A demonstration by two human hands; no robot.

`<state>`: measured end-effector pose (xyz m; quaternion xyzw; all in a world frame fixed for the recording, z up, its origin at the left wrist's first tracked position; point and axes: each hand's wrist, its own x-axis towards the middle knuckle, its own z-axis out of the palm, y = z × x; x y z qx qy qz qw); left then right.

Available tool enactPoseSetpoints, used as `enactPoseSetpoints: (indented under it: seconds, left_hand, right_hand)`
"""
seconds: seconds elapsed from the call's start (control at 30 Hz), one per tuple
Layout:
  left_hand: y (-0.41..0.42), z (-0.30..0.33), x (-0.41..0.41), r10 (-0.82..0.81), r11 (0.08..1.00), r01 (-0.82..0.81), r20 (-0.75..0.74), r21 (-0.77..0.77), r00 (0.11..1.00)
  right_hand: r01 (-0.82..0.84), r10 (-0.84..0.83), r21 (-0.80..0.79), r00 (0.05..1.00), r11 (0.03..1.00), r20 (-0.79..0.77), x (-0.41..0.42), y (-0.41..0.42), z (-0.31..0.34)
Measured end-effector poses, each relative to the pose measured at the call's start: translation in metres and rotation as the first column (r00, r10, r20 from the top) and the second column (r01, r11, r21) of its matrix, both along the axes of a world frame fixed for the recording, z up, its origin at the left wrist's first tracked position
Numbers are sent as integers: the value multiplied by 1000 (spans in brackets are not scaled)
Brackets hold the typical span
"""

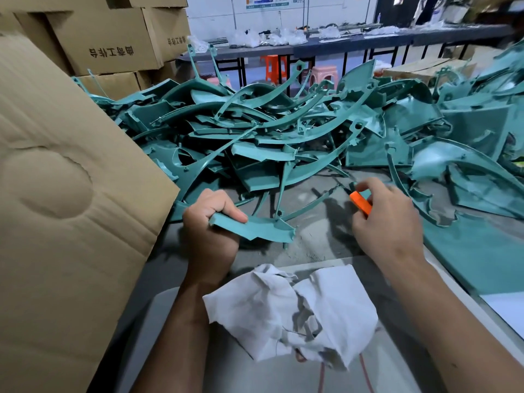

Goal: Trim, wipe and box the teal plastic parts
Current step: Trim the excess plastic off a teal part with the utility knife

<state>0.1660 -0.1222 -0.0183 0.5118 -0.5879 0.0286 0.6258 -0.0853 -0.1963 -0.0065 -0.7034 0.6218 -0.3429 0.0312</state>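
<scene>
From the head view, your left hand is curled tight round one end of a smooth, curved teal part, holding it just above the gritty grey table, in front of the tangled heap of like parts. Your right hand, knuckles up and fingers bent, pinches an orange cutter near the part's thin far strut. A crumpled white rag lies between your forearms, and a corrugated cardboard box stands at your left.

One head-worn wide-angle camera looks forward and down, close over the desk, with the pile of teal plastic parts just beyond.
</scene>
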Motion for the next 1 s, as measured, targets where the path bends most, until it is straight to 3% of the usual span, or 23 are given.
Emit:
enactPoseSetpoints:
  seconds: [0.1,0.23,0.5,0.7,1.0]
  left_hand:
    - [4,7,-9,39,998,-31,137,-59,990]
    - [5,11,-22,3,998,11,210,-67,978]
    - [4,7,-17,23,999,-27,124,27,992]
    - [4,8,-19,25,998,-31,124,48,992]
    - [2,8,-19,8,1000,-10,167,12,986]
  right_hand:
    - [31,-31,1,999,1000,-24,1,-3,-4]
    - [45,-32,109,993,993,-118,5,-7,-10]
    - [34,-21,80,986,996,-163,7,-7,-6]
    - [-208,231,133,953,969,-196,16,6,-3]
    - [-547,564,172,823,819,-66,1,1,3]
